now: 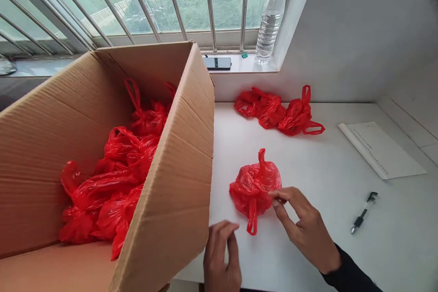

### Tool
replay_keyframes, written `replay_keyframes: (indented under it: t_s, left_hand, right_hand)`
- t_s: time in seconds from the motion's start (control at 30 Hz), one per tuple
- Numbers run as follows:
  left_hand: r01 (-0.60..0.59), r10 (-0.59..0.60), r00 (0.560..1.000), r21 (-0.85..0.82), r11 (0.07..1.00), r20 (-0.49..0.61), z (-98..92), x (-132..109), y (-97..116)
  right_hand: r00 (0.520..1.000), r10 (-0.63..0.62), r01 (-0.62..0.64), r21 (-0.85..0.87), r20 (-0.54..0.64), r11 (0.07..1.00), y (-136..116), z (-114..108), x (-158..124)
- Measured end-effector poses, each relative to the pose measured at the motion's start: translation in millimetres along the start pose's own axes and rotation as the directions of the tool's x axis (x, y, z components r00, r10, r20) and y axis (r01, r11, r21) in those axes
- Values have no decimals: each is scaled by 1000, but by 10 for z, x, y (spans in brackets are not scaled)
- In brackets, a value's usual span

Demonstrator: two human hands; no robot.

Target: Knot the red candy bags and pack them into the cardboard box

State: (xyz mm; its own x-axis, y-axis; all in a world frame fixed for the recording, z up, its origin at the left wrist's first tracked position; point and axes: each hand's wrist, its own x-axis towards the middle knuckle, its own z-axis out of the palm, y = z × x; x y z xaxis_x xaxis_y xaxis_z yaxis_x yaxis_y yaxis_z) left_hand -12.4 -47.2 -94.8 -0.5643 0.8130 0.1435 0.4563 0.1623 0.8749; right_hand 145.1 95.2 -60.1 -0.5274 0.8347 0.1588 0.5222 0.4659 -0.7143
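A knotted red plastic bag lies on the white table, one handle loop sticking up and another pointing toward me. At its right edge, the thumb and forefinger of my right hand pinch the plastic. My left hand is below the bag, close to the cardboard box's near corner. Its fingers are bent and apart from the thumb, with nothing between them. To the left stands the large open cardboard box, holding several tied red plastic bags. What is inside the bags cannot be made out.
More red bags lie against the back wall. To the right are an open notebook and a pen. A water bottle and a phone rest on the sill of the barred window. The box's tall side rises beside my left hand.
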Motion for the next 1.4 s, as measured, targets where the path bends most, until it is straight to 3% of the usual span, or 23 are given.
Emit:
replay_keyframes:
  t_s: [0.1,0.27,0.47,0.77,0.93,1.1,1.27,1.4]
  left_hand:
    - [-116,113,989,25,993,95,256,434,40]
    - [-176,149,960,93,980,237,477,835,73]
    - [-121,105,965,49,991,242,361,799,-18]
    - [-113,121,967,-49,992,222,314,735,62]
    - [-63,68,983,-33,997,169,287,729,25]
    - [-132,132,968,-15,991,213,331,703,42]
    - [-151,156,958,-38,988,242,374,748,36]
    - [-23,36,986,-82,996,165,307,795,-34]
  right_hand:
    - [988,-149,140,-221,-27,965,142,58,131]
    - [995,-95,99,-273,30,957,333,122,199]
    - [993,90,-76,-181,71,981,316,-68,174]
    - [990,-4,30,-179,143,983,225,-16,251]
    - [988,123,-110,-129,93,985,259,-91,272]
    - [959,245,-231,-111,140,967,230,-88,256]
    - [962,190,-171,-111,197,979,227,-80,274]
    - [952,303,-295,-129,43,947,300,-201,269]
